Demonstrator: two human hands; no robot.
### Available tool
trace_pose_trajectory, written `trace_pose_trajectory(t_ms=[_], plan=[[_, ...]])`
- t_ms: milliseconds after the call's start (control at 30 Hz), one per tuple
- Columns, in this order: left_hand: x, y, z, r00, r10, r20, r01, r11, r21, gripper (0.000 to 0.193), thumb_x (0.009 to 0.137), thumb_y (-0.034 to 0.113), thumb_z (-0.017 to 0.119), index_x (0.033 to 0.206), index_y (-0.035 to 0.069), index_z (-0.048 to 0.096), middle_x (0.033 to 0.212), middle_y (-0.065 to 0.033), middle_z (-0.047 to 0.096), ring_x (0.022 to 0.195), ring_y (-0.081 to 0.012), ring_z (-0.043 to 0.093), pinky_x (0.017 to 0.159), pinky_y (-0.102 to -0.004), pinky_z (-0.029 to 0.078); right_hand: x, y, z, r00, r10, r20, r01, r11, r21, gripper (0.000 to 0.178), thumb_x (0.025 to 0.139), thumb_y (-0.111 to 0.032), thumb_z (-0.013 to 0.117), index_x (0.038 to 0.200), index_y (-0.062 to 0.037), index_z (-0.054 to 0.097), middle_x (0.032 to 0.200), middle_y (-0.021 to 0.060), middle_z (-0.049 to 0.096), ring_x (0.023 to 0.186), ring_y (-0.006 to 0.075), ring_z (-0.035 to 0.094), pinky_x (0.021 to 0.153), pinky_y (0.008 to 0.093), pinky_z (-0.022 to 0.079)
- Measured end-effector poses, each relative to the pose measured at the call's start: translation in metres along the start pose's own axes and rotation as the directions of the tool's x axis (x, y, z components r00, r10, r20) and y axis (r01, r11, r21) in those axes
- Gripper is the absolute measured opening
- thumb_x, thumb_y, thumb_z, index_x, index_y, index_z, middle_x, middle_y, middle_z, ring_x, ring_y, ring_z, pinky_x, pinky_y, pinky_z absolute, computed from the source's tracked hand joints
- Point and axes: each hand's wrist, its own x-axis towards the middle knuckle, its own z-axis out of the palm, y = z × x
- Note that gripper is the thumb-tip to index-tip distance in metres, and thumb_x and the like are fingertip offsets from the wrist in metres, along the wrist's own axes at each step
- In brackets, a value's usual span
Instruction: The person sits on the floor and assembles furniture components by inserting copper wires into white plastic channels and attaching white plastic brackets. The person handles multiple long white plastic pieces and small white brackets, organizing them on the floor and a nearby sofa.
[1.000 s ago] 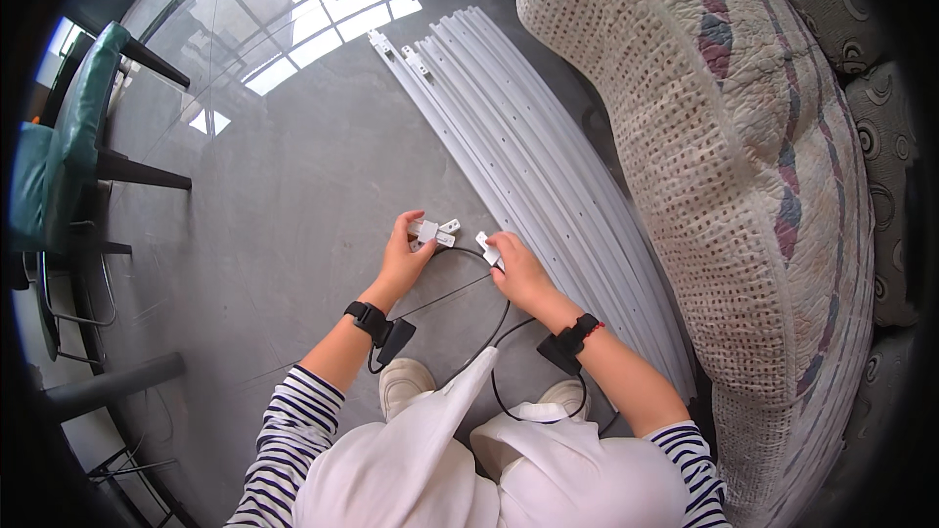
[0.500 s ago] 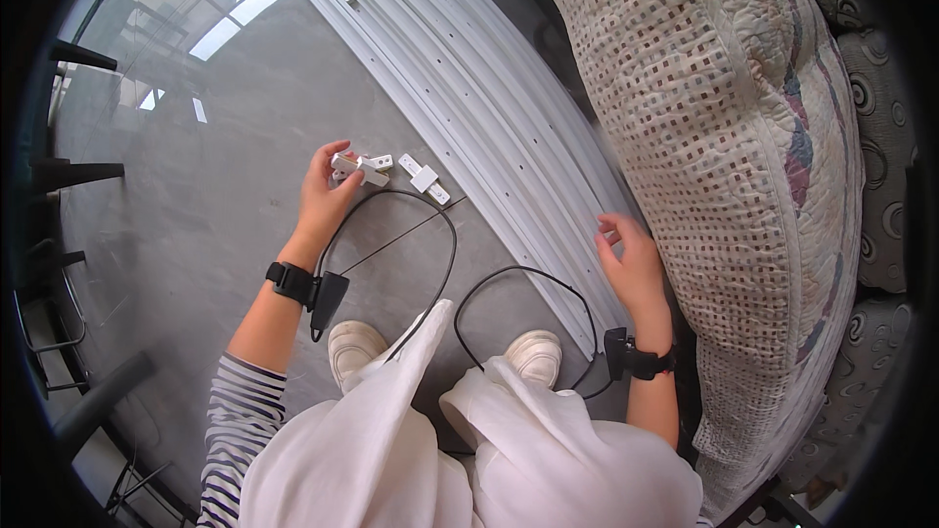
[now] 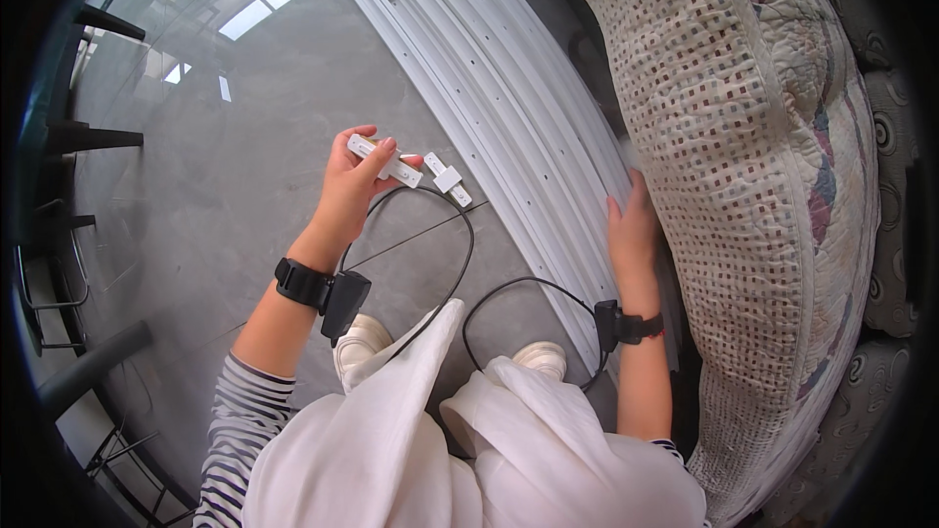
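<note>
Since before, our right hand [image 3: 634,225] has reached the white rails [image 3: 509,108] at centre right, fingers flat; our left hand [image 3: 352,181] grips a white connector [image 3: 384,160].

The left hand [image 3: 350,188] grips a connector [image 3: 384,160], held above the floor [image 3: 225,137]. Just right of that grip a second connector [image 3: 447,179] sits, close to the first. Farther right, the rails [image 3: 489,98] lie side by side on the floor, running away from the person. The right hand [image 3: 634,230] rests on the rails' far edge, against the cushion [image 3: 743,166] beyond them. Below the grip, a cable [image 3: 460,264] loops toward the shoes [image 3: 540,357].
</note>
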Motion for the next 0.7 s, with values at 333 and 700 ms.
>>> trace_pose_trajectory(t_ms=[333, 700], plan=[[0.002, 0.005, 0.003, 1.000, 0.011, 0.026, -0.008, 0.992, -0.127, 0.064, 0.098, 0.026, 0.065, 0.144, 0.000, 0.028, 0.136, -0.0204, 0.054, 0.096, -0.0251, 0.067, 0.088, -0.0415, 0.055, -0.121, 0.029, -0.051, 0.991, -0.003, 0.135, -0.020, 0.985, 0.172, 0.055, 0.084, -0.006, 0.067, 0.135, -0.0005, 0.048, 0.120, 0.0229, 0.054, 0.110, 0.0421, 0.057, 0.090, 0.0472, 0.050], [0.027, 0.008, 0.026, 0.996, -0.004, -0.093, 0.005, 1.000, 0.008, 0.062, 0.093, 0.037, 0.071, 0.138, 0.004, 0.045, 0.115, -0.0069, 0.063, 0.085, -0.0153, 0.065, 0.072, -0.0343, 0.054, -0.218, 0.070, -0.065, 0.987, 0.025, 0.161, -0.059, 0.975, 0.213, 0.045, 0.066, -0.008, 0.076, 0.103, -0.0041, 0.051, 0.091, 0.0173, 0.055, 0.080, 0.0414, 0.059, 0.071, 0.0456, 0.050]])
